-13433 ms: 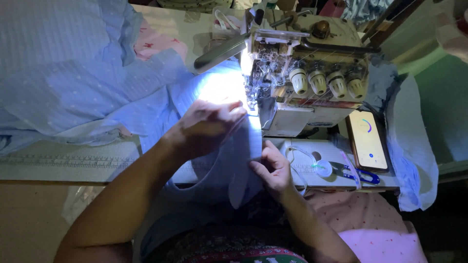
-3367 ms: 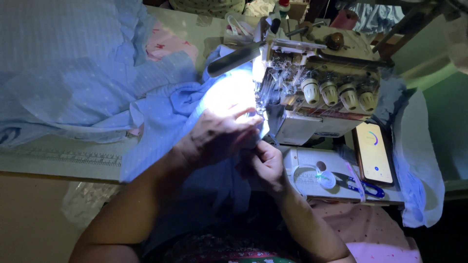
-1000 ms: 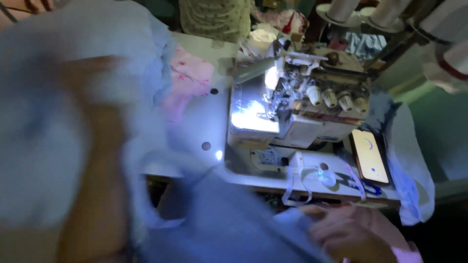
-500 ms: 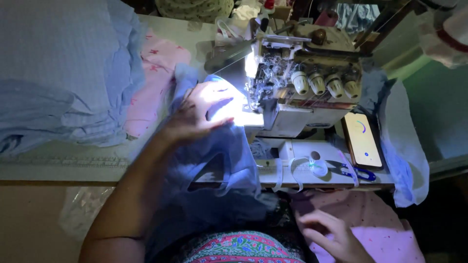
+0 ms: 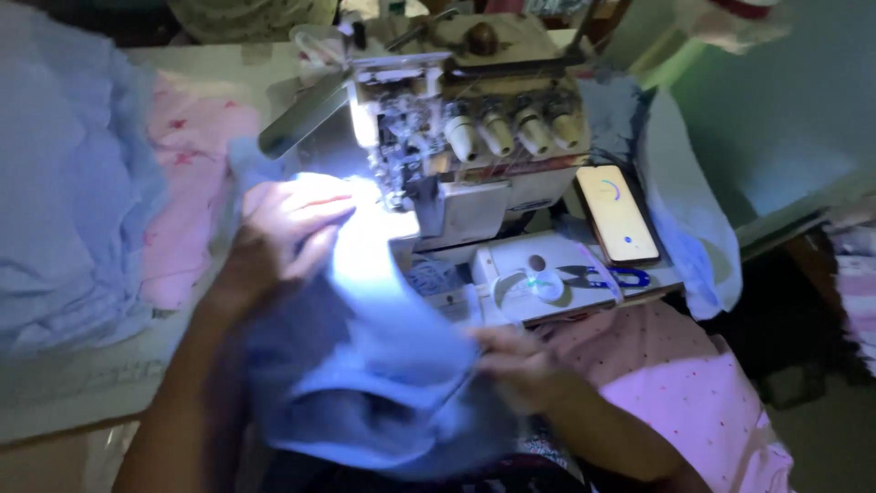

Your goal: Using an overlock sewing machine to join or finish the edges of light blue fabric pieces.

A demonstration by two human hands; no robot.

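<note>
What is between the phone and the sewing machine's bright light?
In the head view, the row of cream thread knobs on the sewing machine sits between the lit phone and the bright lamp.

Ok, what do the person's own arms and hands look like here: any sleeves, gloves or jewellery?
Both forearms show bare, with no sleeve in view. The left hand and the right hand wear no gloves. No ring, watch or bracelet shows, though the light is dim and the right hand is blurred.
</note>
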